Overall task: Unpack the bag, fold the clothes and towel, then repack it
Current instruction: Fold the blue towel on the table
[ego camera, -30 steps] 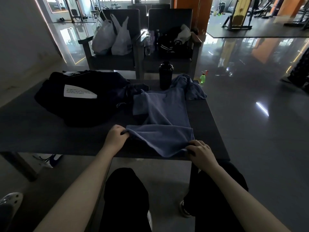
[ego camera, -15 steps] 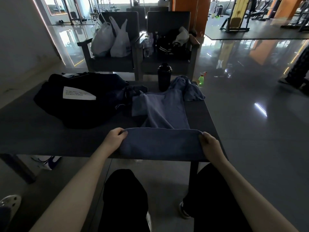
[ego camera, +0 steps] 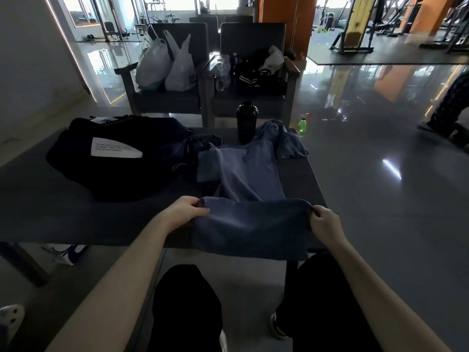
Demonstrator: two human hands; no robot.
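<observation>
Blue towel (ego camera: 251, 224) taut between left hand (ego camera: 185, 212) and right hand (ego camera: 326, 222).

Yellow-framed exercise machines (ego camera: 354, 34) stand on a glossy grey floor (ego camera: 380, 174) beyond two dark armchairs (ego camera: 253, 34) and a black plastic shaker bottle (ego camera: 246, 123), marking a gym.

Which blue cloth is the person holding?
The darker cloth at the table edge, gripped by left hand and right hand; the lighter garment lies unheld behind it.
</observation>
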